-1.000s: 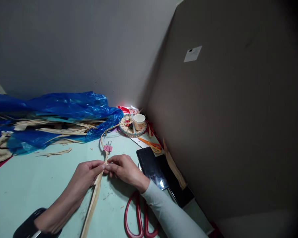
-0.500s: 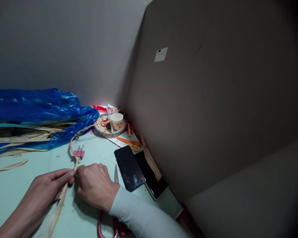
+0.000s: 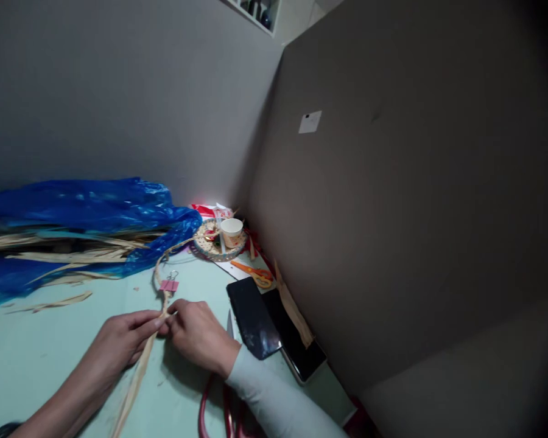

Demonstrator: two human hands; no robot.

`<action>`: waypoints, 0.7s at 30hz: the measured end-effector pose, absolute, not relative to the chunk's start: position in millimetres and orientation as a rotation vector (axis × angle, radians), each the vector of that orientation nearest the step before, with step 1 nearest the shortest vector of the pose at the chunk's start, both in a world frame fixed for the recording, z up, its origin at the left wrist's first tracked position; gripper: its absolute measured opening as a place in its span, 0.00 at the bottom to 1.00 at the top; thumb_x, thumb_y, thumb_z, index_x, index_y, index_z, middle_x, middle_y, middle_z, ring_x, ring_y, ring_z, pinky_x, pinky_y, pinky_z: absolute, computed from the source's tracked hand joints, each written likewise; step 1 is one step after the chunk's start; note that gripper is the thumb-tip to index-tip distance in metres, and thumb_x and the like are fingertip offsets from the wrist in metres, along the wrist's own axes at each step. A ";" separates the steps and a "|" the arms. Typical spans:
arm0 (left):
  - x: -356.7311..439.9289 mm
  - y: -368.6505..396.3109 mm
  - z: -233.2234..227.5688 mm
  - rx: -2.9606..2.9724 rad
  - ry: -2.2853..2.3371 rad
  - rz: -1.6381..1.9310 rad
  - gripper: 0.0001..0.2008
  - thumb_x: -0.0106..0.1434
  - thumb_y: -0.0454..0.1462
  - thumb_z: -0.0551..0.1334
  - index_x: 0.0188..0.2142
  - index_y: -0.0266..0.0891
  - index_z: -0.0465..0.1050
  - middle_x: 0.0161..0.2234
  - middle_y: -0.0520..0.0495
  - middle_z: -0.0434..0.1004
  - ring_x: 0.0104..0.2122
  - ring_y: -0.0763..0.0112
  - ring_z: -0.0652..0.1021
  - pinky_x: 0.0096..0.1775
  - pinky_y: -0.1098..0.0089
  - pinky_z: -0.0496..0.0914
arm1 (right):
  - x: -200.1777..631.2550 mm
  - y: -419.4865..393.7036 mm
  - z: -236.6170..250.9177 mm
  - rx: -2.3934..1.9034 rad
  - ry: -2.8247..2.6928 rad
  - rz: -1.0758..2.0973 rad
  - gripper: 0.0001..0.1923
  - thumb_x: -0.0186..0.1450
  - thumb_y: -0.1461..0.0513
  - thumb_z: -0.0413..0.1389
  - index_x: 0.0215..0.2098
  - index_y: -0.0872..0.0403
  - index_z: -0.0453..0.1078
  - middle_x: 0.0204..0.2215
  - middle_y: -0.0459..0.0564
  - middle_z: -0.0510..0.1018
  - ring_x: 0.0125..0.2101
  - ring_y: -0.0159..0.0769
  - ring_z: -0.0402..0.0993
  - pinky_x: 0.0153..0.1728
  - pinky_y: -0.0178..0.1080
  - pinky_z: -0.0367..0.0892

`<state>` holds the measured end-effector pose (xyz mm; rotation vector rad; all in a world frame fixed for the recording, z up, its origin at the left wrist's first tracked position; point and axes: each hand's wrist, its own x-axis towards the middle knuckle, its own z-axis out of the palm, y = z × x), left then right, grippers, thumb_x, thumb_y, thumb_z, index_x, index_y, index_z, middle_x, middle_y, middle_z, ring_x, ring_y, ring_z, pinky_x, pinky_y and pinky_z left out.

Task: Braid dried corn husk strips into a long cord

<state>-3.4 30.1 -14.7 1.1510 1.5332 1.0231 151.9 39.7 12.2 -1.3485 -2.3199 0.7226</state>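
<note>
My left hand (image 3: 119,340) and my right hand (image 3: 196,331) meet at the middle of a pale green table (image 3: 36,359), both pinching a tan straw strip (image 3: 134,383) that trails toward me. Just beyond my fingertips the strip becomes a braided cord (image 3: 158,274) held by a pink binder clip (image 3: 168,285); the cord curves back toward a round woven tray (image 3: 207,248). Red-handled scissors (image 3: 214,407) lie under my right forearm.
A blue plastic sheet (image 3: 86,213) over dried straw fills the left back. A paper cup (image 3: 231,232) stands on the woven tray. Orange scissors (image 3: 253,272), two dark phones (image 3: 256,319) and a straw scrap (image 3: 295,310) lie along the brown partition on the right.
The view swung right and then partly back, a little lower. Both hands stayed pinched on the strip just below the clip throughout.
</note>
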 end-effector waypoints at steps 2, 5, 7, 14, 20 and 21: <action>-4.7 30.2 -13.5 1.260 1.516 0.994 0.15 0.42 0.49 0.66 0.21 0.40 0.78 0.17 0.50 0.76 0.19 0.68 0.71 0.22 0.72 0.61 | 151.7 44.0 10.3 -1.311 -2.201 0.798 0.13 0.69 0.63 0.50 0.37 0.56 0.77 0.33 0.54 0.83 0.33 0.36 0.76 0.33 0.34 0.60; -7.1 28.1 -5.5 1.419 1.550 0.925 0.13 0.47 0.48 0.63 0.20 0.41 0.79 0.22 0.49 0.81 0.30 0.59 0.78 0.33 0.68 0.67 | 150.1 49.5 6.5 -1.285 -2.053 0.910 0.11 0.66 0.64 0.55 0.28 0.56 0.77 0.25 0.49 0.80 0.27 0.31 0.71 0.31 0.32 0.58; -8.4 25.2 2.8 1.488 1.641 0.877 0.14 0.50 0.47 0.62 0.20 0.42 0.79 0.21 0.49 0.82 0.29 0.57 0.78 0.33 0.66 0.66 | 148.6 50.4 4.1 -1.302 -1.993 0.943 0.11 0.65 0.65 0.56 0.26 0.56 0.77 0.22 0.47 0.78 0.24 0.30 0.68 0.29 0.32 0.56; 5.8 4.6 15.7 1.835 1.938 0.842 0.17 0.60 0.42 0.54 0.29 0.42 0.81 0.33 0.44 0.87 0.33 0.56 0.82 0.37 0.65 0.67 | 145.8 46.7 0.7 -1.321 -1.709 1.152 0.11 0.60 0.68 0.56 0.22 0.57 0.76 0.18 0.45 0.74 0.21 0.29 0.65 0.27 0.32 0.56; 24.3 -13.3 -9.7 2.499 1.974 0.746 0.20 0.66 0.34 0.48 0.30 0.41 0.78 0.26 0.45 0.82 0.22 0.60 0.80 0.25 0.65 0.64 | 150.9 50.1 3.5 -1.186 -1.459 1.617 0.10 0.61 0.66 0.54 0.23 0.58 0.72 0.13 0.40 0.65 0.15 0.26 0.56 0.20 0.31 0.49; 25.2 -14.4 -11.7 2.544 1.953 0.719 0.20 0.66 0.33 0.48 0.30 0.41 0.79 0.27 0.45 0.83 0.22 0.60 0.80 0.24 0.65 0.64 | 151.6 50.1 4.1 -1.168 -1.437 1.662 0.09 0.61 0.66 0.54 0.23 0.58 0.71 0.13 0.40 0.64 0.15 0.25 0.54 0.20 0.31 0.48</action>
